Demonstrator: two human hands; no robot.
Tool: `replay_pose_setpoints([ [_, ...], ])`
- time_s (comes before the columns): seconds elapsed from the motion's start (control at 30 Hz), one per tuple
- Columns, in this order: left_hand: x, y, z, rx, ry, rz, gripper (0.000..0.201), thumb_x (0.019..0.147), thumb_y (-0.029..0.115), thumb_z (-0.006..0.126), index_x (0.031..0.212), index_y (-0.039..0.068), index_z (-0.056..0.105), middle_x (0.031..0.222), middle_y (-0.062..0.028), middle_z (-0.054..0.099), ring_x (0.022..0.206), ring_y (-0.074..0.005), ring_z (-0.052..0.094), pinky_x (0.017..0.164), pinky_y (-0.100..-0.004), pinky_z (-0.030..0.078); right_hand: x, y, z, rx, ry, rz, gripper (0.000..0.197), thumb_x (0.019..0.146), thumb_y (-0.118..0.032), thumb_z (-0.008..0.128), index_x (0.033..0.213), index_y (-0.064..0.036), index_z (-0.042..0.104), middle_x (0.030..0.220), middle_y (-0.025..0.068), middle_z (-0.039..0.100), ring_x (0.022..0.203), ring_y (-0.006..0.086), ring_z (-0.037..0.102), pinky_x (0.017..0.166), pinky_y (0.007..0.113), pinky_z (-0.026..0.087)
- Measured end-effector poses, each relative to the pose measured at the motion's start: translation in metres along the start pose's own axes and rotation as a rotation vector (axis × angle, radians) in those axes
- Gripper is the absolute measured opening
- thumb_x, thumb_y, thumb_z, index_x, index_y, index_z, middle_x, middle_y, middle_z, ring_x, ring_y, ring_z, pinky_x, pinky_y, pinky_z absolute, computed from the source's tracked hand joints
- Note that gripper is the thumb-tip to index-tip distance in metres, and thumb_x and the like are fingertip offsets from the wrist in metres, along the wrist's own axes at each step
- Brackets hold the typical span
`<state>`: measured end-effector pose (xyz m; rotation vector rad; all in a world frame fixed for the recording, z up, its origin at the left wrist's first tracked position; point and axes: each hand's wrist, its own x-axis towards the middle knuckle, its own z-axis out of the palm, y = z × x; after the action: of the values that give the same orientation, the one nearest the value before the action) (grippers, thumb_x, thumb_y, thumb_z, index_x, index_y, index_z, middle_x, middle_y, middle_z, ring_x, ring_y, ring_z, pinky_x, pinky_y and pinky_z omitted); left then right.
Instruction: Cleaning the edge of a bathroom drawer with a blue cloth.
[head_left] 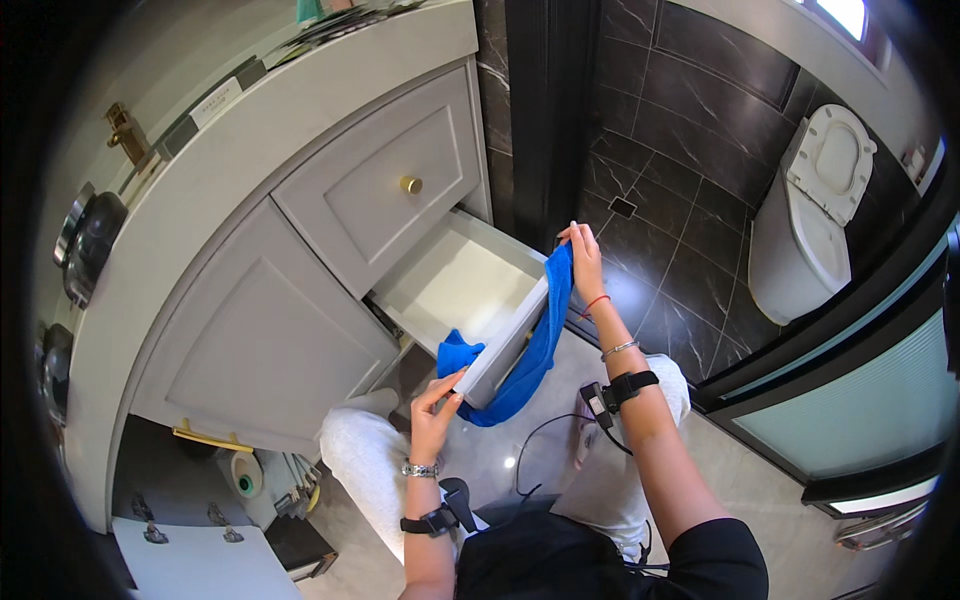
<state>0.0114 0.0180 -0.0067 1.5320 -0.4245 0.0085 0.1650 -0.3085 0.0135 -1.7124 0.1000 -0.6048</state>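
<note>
A light grey drawer point(490, 372) is pulled out of the cabinet, its white interior bare apart from the cloth. A long blue cloth point(547, 345) hangs along the outside of the drawer front, and one end folds over the rim at the left corner. My left hand point(432, 418) is closed at that corner, fingers and thumb pinching the edge of the drawer front beside the cloth. At the far right corner, my right hand point(585, 258) is closed on the other end of the blue cloth, its fingertips pointing up.
Above the open drawer is a shut drawer with a gold knob point(411, 185). A cabinet door point(265, 345) is at left; below it, a flap point(200, 565) hangs open by utensils. My knees flank the drawer. Beyond a dark doorway stands a toilet point(800, 255); a black cable point(522, 460) dangles nearby.
</note>
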Motion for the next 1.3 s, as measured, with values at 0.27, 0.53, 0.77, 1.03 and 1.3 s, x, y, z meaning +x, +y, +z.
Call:
replay_pose_setpoints([
  [0.27,0.003,-0.008,-0.006,-0.041,0.001,-0.032,0.036,0.089,0.015,0.065,0.123,0.003,0.062,0.124,-0.0099,0.062,0.109,-0.0144,0.056,0.096,-0.0279,0.041,-0.003,0.017,0.009,0.190,0.070,-0.074,0.046,0.102,-0.042,0.037,0.093,-0.0041,0.062,0.084,0.0019,0.056,0.080,0.0094,0.049,0.078,0.025,0.040],
  [0.53,-0.001,-0.005,0.000,-0.101,0.052,-0.092,0.032,0.088,0.008,0.064,0.120,0.001,0.064,0.124,-0.0114,0.062,0.109,-0.0156,0.056,0.096,-0.0282,0.041,-0.003,-0.014,0.008,0.025,0.237,-0.069,0.030,0.098,-0.025,0.049,0.093,-0.0058,0.071,0.081,0.0092,0.070,0.076,0.0175,0.063,0.072,0.031,0.047],
  [0.77,-0.007,-0.008,-0.009,-0.089,0.050,-0.139,0.033,0.089,0.010,0.065,0.120,0.001,0.063,0.125,-0.0138,0.061,0.112,-0.0178,0.056,0.098,-0.0303,0.041,-0.001,0.008,0.018,0.233,0.303,-0.062,0.029,0.098,-0.024,0.051,0.092,-0.0036,0.070,0.084,0.0066,0.072,0.077,0.0136,0.065,0.071,0.029,0.048],
  [1.03,-0.001,-0.016,-0.008,-0.118,0.050,-0.135,0.035,0.088,0.010,0.065,0.121,0.001,0.062,0.124,-0.0130,0.061,0.114,-0.0192,0.055,0.101,-0.0319,0.039,-0.011,0.161,0.022,0.094,0.303,0.613,0.035,0.095,-0.031,0.051,0.097,-0.0017,0.071,0.091,0.0125,0.070,0.085,0.0194,0.064,0.079,0.034,0.048],
  [1.3,0.000,-0.013,-0.003,-0.116,0.082,-0.114,0.035,0.089,0.010,0.064,0.122,0.000,0.061,0.124,-0.0121,0.061,0.112,-0.0166,0.055,0.098,-0.0298,0.040,-0.009,0.044,0.020,0.469,0.259,0.173,0.036,0.100,-0.028,0.043,0.109,-0.0003,0.064,0.104,0.0103,0.068,0.089,0.0167,0.064,0.084,0.028,0.049],
])
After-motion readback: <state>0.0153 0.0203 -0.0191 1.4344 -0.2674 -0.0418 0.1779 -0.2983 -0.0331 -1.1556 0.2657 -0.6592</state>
